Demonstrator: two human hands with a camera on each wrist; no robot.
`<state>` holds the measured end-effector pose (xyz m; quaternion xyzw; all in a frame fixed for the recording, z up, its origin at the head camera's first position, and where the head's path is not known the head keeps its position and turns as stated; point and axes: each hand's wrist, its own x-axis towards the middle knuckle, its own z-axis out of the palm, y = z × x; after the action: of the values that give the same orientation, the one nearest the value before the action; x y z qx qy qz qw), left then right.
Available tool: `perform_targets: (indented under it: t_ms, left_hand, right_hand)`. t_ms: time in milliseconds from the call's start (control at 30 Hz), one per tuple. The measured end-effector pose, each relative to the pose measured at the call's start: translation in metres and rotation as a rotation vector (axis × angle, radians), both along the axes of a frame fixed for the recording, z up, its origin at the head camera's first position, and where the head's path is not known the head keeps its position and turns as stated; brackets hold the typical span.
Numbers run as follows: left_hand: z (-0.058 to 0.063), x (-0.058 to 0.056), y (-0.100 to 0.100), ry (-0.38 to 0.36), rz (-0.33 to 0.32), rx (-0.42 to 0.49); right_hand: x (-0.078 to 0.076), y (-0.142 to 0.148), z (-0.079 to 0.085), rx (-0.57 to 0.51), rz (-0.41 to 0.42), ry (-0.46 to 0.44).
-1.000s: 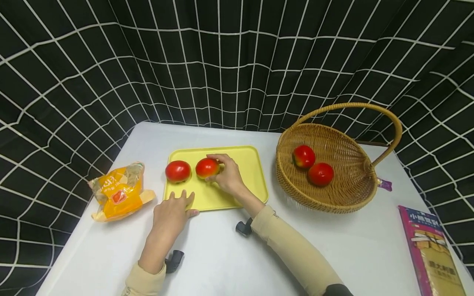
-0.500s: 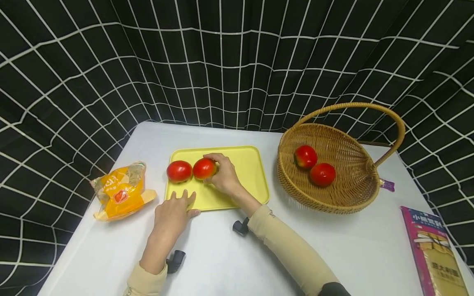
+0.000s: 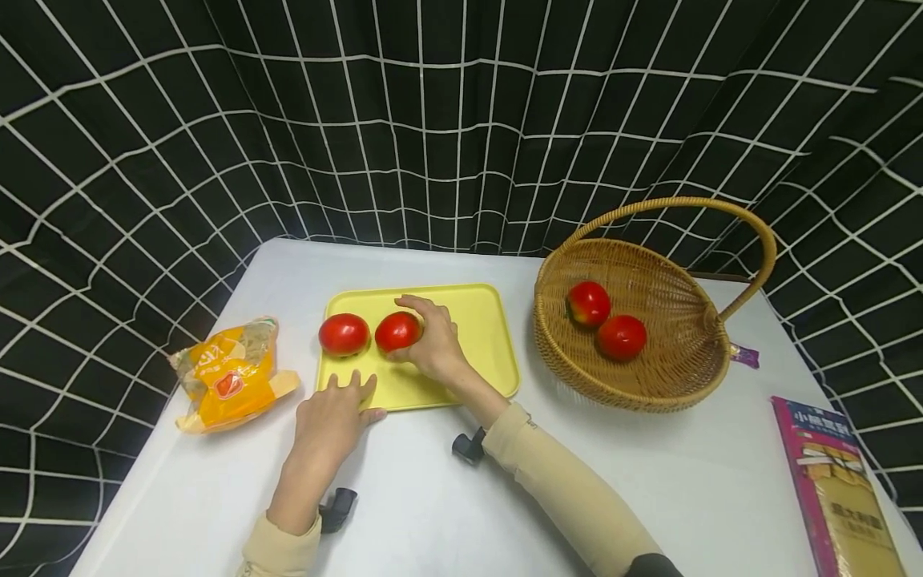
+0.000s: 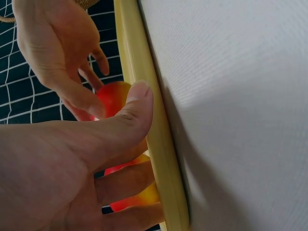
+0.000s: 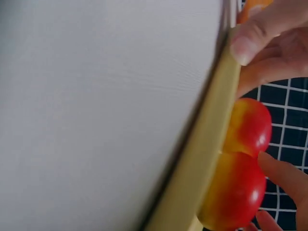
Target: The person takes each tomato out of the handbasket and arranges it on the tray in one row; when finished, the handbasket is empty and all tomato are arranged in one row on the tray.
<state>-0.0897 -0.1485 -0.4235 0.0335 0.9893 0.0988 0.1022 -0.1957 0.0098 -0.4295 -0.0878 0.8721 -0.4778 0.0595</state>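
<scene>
A yellow tray (image 3: 461, 320) lies on the table. Two oval red fruits with yellow undersides, perhaps mangoes, sit side by side in it: a left fruit (image 3: 344, 335) and a right fruit (image 3: 398, 332). Around the right fruit my right hand (image 3: 436, 344) spreads its thumb and fingers, which look loosened from it. In the right wrist view, a fingertip (image 5: 263, 158) is at that fruit (image 5: 236, 192); contact is unclear. My left hand (image 3: 333, 413) rests at the tray's front left corner, its fingers spread, with the thumb (image 4: 139, 94) on the rim.
A wicker basket (image 3: 678, 320) with a tall handle stands right of the tray, holding two more red fruits (image 3: 622, 336). An orange snack bag (image 3: 234, 377) lies at left. A pink flat packet (image 3: 840, 489) and a small purple wrapper (image 3: 744, 355) are at right.
My right hand has set the right fruit a little leftward, closer to the left fruit. Its fingers have since spread away from the fruit. The left hand has stayed on the tray corner.
</scene>
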Motion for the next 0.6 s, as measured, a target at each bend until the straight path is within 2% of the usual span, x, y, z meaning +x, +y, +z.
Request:
perform_targets:
  t_ms: [367, 600]
  left_hand:
    - [0.0, 0.0, -0.001, 0.004, -0.014, 0.004]
    - [0.0, 0.0, -0.001, 0.008, -0.015, 0.019]
  right_hand:
    - [0.007, 0.025, 0.021, -0.071, -0.019, -0.061]
    - [0.023, 0.059, 0.046, -0.172, 0.005, 0.05]
